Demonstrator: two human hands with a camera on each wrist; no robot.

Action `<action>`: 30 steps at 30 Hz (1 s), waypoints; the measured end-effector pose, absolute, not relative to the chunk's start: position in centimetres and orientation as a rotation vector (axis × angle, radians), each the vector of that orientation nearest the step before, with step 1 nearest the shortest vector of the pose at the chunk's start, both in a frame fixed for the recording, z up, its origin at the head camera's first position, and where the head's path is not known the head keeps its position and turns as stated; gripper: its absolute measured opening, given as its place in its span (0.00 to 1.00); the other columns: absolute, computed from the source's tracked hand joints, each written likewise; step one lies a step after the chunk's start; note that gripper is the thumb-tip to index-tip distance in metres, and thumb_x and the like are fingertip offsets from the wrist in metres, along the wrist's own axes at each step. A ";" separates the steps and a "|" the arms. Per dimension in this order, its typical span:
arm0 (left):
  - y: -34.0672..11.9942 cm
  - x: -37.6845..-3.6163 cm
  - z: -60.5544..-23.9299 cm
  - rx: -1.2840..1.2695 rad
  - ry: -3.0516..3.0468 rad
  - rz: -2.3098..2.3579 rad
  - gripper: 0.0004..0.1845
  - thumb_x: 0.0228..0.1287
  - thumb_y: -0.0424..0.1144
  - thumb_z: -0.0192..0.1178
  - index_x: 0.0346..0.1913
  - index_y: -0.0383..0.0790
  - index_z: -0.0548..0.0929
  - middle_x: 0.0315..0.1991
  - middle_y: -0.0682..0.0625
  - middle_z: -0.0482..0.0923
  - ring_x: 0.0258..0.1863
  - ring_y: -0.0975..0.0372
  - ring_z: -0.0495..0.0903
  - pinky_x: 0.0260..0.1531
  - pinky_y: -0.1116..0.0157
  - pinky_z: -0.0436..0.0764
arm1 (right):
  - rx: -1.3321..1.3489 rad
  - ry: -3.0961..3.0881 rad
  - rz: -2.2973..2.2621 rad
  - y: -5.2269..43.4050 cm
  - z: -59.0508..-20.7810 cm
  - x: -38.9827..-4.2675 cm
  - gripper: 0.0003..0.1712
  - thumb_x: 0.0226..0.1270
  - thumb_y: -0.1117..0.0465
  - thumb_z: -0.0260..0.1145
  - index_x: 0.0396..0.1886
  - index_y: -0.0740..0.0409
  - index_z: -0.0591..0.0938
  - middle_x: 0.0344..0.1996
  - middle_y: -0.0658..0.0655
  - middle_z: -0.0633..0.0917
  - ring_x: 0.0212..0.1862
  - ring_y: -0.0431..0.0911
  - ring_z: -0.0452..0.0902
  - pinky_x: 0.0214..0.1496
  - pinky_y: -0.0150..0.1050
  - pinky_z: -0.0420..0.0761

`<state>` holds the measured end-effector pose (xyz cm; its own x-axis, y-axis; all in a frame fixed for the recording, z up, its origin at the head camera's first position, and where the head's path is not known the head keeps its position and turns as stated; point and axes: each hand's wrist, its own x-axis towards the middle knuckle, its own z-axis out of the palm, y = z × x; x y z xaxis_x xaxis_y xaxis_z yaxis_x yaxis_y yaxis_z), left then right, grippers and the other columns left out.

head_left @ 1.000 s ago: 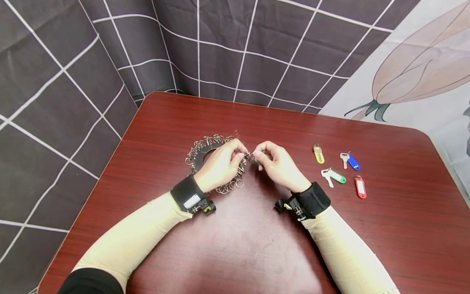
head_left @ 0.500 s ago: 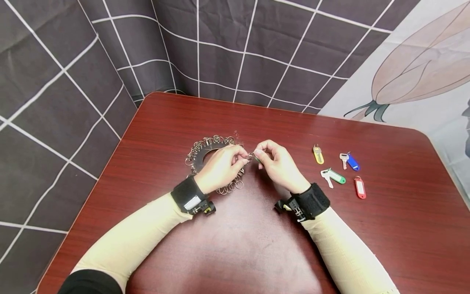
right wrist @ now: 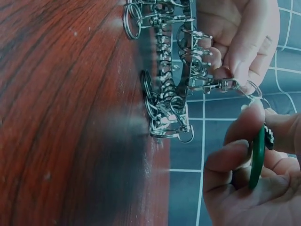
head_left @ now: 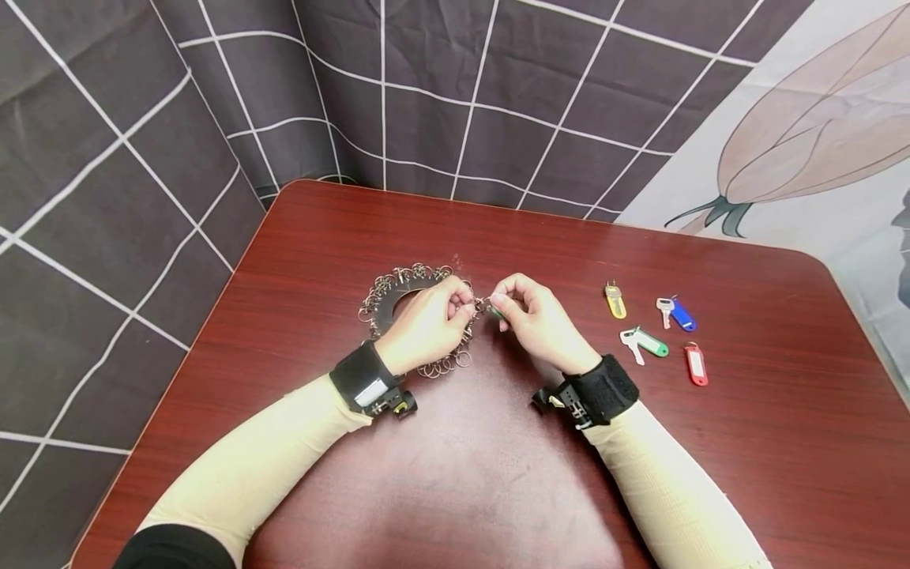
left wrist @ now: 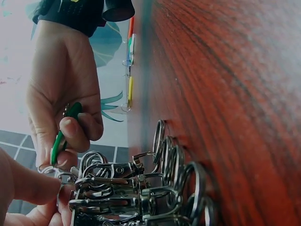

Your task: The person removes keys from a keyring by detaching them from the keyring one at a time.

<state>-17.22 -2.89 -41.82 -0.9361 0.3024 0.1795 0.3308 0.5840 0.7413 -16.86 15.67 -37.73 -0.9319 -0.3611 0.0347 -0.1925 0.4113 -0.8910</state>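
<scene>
A flat black hoop (head_left: 386,310) lies on the table, its edge lined with metal swivel clasps (left wrist: 108,205) and key rings (left wrist: 193,188). My left hand (head_left: 426,324) reaches over the hoop. Its thumb and forefinger pinch one key ring (right wrist: 254,88) on a clasp at the hoop's right side. Facing it, my right hand (head_left: 540,320) grips a green key tag (right wrist: 257,157) between thumb and curled fingers. A key's toothed edge (right wrist: 269,137) shows beside that tag. The tag's upper end meets the key ring at my right fingertips, which partly hide the join.
To the right lie a yellow tag (head_left: 615,301), a blue tag (head_left: 683,313) with a key (head_left: 665,308), another green tag (head_left: 652,342) with a key (head_left: 633,345), and a red tag (head_left: 697,365). A dark checked curtain (head_left: 426,95) hangs behind the table (head_left: 455,474).
My left fingers shift slightly at the key ring, while my right hand stays nearly in place with the green key tag. The hoop and the loose tags have not moved.
</scene>
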 end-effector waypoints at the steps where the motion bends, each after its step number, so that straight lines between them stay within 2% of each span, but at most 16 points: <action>1: -2.9 -17.2 -41.9 -0.544 -2.764 -1.313 0.02 0.66 0.37 0.57 0.40 0.45 0.76 0.30 0.54 0.75 0.31 0.65 0.75 0.31 0.67 0.75 | -0.500 2.491 -1.535 15.6 -37.8 -16.8 0.04 0.71 0.70 0.56 0.38 0.69 0.75 0.27 0.68 0.77 0.29 0.62 0.76 0.27 0.30 0.70; 5: -2.9 -17.2 -42.0 -0.538 -2.733 -1.318 0.02 0.69 0.36 0.54 0.42 0.44 0.75 0.32 0.54 0.75 0.31 0.65 0.75 0.32 0.67 0.75 | -0.519 2.479 -1.504 15.5 -37.8 -16.7 0.04 0.71 0.70 0.57 0.37 0.69 0.75 0.25 0.68 0.77 0.30 0.66 0.75 0.27 0.30 0.70; 14: -3.0 -17.2 -41.8 -0.546 -2.640 -1.319 0.03 0.71 0.38 0.55 0.43 0.45 0.77 0.30 0.55 0.75 0.28 0.65 0.73 0.29 0.66 0.74 | -0.561 2.494 -1.457 15.6 -37.8 -16.9 0.05 0.71 0.69 0.57 0.36 0.69 0.76 0.25 0.65 0.77 0.29 0.62 0.76 0.27 0.32 0.72; 20: -3.0 -17.3 -41.7 -0.567 -2.660 -1.300 0.03 0.70 0.39 0.56 0.42 0.46 0.79 0.29 0.56 0.75 0.27 0.65 0.73 0.29 0.66 0.74 | -0.530 2.509 -1.480 15.7 -37.7 -17.0 0.05 0.71 0.70 0.56 0.37 0.71 0.76 0.28 0.68 0.77 0.30 0.64 0.76 0.28 0.31 0.72; 27: -2.9 -17.3 -41.7 -0.657 -2.663 -1.338 0.03 0.69 0.36 0.57 0.43 0.44 0.79 0.30 0.56 0.76 0.27 0.66 0.73 0.30 0.67 0.75 | -0.517 2.528 -1.498 15.7 -37.5 -16.9 0.05 0.71 0.70 0.57 0.38 0.71 0.77 0.26 0.58 0.78 0.30 0.65 0.77 0.28 0.30 0.72; 30: -2.9 -17.3 -41.8 -0.679 -2.679 -1.350 0.04 0.69 0.36 0.58 0.44 0.43 0.79 0.30 0.56 0.77 0.27 0.66 0.74 0.30 0.67 0.75 | -0.507 2.532 -1.513 15.7 -37.7 -16.9 0.05 0.71 0.71 0.57 0.38 0.71 0.77 0.26 0.58 0.78 0.30 0.65 0.77 0.28 0.30 0.72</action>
